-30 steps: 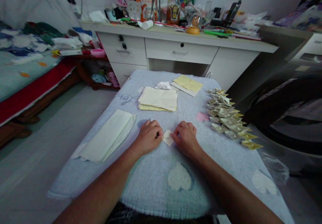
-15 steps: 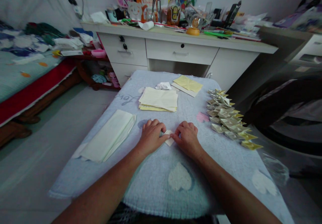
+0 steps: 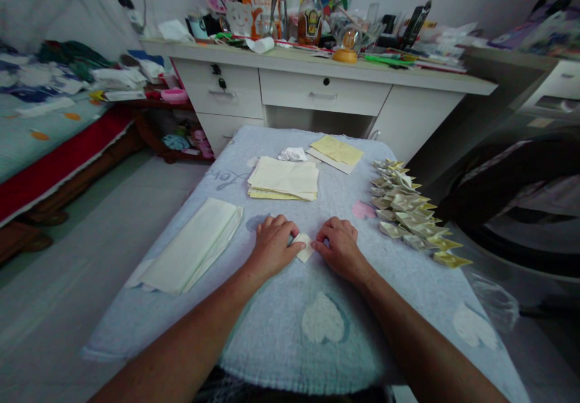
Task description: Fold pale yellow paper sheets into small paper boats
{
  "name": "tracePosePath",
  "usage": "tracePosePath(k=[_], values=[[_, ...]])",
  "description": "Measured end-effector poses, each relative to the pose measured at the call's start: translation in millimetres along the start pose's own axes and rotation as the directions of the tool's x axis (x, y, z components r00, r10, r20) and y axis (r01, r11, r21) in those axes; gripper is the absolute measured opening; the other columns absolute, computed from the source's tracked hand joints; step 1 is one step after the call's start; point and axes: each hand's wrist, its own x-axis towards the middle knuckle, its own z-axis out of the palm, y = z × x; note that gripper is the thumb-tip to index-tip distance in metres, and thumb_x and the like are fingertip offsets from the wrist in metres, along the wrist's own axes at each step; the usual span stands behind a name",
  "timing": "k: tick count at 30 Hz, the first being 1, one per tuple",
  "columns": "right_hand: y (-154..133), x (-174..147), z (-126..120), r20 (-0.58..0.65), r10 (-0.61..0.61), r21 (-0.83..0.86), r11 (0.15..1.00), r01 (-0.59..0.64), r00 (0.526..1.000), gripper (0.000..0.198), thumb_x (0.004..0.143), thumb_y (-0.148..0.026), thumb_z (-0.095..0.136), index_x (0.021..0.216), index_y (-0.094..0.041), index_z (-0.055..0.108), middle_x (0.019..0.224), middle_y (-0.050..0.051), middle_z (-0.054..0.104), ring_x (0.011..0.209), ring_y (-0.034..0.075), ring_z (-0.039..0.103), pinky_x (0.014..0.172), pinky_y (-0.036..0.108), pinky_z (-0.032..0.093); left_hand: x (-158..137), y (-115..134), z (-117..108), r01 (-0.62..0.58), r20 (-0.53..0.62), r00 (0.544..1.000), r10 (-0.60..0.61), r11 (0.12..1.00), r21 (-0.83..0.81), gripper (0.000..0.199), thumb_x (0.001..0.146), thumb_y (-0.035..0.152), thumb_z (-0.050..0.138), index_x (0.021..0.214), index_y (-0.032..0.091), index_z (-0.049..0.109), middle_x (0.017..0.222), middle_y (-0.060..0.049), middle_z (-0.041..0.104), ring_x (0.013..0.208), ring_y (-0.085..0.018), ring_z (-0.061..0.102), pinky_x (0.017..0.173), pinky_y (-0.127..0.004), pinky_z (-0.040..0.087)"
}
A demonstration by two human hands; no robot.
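Note:
A small folded piece of cream paper (image 3: 305, 251), roughly diamond-shaped, lies flat on the cloth-covered table. My left hand (image 3: 275, 241) is closed at its left side, thumb pressing on the paper and fingers curled. At the right corner, my right hand (image 3: 338, 243) is closed too, its thumb tip at the paper's edge. Beyond the hands lies a stack of cream and yellow paper sheets (image 3: 284, 176). Several folded paper boats (image 3: 408, 209) stand in rows on the right side of the table.
A folded pale green-white sheet (image 3: 193, 246) lies on the left of the table (image 3: 272, 336). Farther back are a crumpled white tissue (image 3: 292, 154) and yellow paper (image 3: 338, 148). A cluttered white desk (image 3: 312, 64) stands behind, with a bed (image 3: 49, 137) at left and a washing machine (image 3: 544, 149) at right.
My right thumb has slid slightly right, away from the left thumb, so more of the folded paper shows. The left hand stays in place. The view has shifted slightly.

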Motion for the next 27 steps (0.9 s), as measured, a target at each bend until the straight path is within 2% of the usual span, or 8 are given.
tracePosePath(k=[3, 7, 9, 13, 16, 21, 27], values=[[-1, -1, 1, -0.011, -0.009, -0.006, 1.0, 0.008, 1.0, 0.013, 0.081, -0.032, 0.067, 0.075, -0.02, 0.065, 0.093, 0.005, 0.056, 0.094, 0.023, 0.045, 0.083, 0.039, 0.029, 1, 3, -1, -0.037, -0.023, 0.999, 0.035, 0.997, -0.062, 0.015, 0.075, 0.03, 0.068, 0.082, 0.021, 0.059, 0.091, -0.003, 0.057, 0.093, -0.024, 0.048, 0.077, -0.034, 0.032], [-1, -2, 2, -0.028, -0.027, -0.004, 1.0, 0.027, 0.999, 0.012, 0.082, -0.031, 0.066, 0.076, -0.02, 0.063, 0.094, 0.005, 0.056, 0.093, 0.024, 0.044, 0.082, 0.04, 0.029, 0, 5, -1, -0.089, -0.004, 0.996, 0.09, 0.966, -0.242, 0.01, 0.076, 0.02, 0.062, 0.078, 0.02, 0.052, 0.078, 0.0, 0.056, 0.08, -0.018, 0.051, 0.072, -0.03, 0.036], [0, -4, 0, -0.04, -0.041, 0.011, 0.999, 0.042, 0.998, 0.011, 0.081, -0.031, 0.066, 0.08, -0.021, 0.063, 0.094, 0.005, 0.055, 0.093, 0.024, 0.044, 0.082, 0.039, 0.03, 0, 5, 0, -0.069, 0.016, 0.997, 0.079, 0.939, -0.337, 0.01, 0.076, 0.018, 0.061, 0.083, 0.02, 0.053, 0.073, 0.002, 0.055, 0.073, -0.016, 0.052, 0.068, -0.027, 0.037], [1, -6, -6, -0.05, -0.1, 0.087, 0.991, 0.104, 0.994, 0.018, 0.081, -0.031, 0.067, 0.096, -0.021, 0.063, 0.097, 0.006, 0.054, 0.096, 0.024, 0.044, 0.085, 0.039, 0.032, -2, 6, -3, -0.036, 0.026, 0.998, 0.057, 0.857, -0.515, 0.029, 0.076, 0.018, 0.059, 0.105, 0.02, 0.059, 0.072, 0.003, 0.055, 0.069, -0.014, 0.053, 0.066, -0.025, 0.04], [1, -7, -12, -0.026, -0.172, 0.155, 0.973, 0.174, 0.985, 0.022, 0.081, -0.032, 0.067, 0.101, -0.022, 0.064, 0.099, 0.005, 0.054, 0.098, 0.023, 0.045, 0.087, 0.039, 0.033, -1, 6, -6, -0.005, 0.052, 0.997, 0.048, 0.779, -0.627, 0.024, 0.078, 0.018, 0.057, 0.101, 0.018, 0.063, 0.078, 0.001, 0.06, 0.07, -0.013, 0.055, 0.065, -0.023, 0.041], [1, -6, -13, -0.035, -0.204, 0.229, 0.951, 0.206, 0.978, 0.01, 0.085, -0.029, 0.063, 0.091, -0.022, 0.066, 0.094, 0.004, 0.056, 0.095, 0.021, 0.047, 0.087, 0.038, 0.033, 0, 3, -7, 0.044, 0.089, 0.995, 0.033, 0.669, -0.742, 0.016, 0.081, 0.025, 0.056, 0.094, 0.016, 0.06, 0.078, 0.0, 0.061, 0.07, -0.013, 0.056, 0.063, -0.023, 0.041], [-1, -6, -11, -0.056, -0.203, 0.277, 0.938, 0.211, 0.978, 0.014, 0.091, -0.028, 0.056, 0.083, -0.021, 0.065, 0.087, 0.003, 0.057, 0.091, 0.019, 0.048, 0.085, 0.036, 0.032, -1, 3, -8, 0.064, 0.123, 0.991, 0.051, 0.631, -0.773, 0.017, 0.083, 0.03, 0.057, 0.091, 0.016, 0.058, 0.073, 0.002, 0.056, 0.067, -0.012, 0.052, 0.061, -0.021, 0.039]])
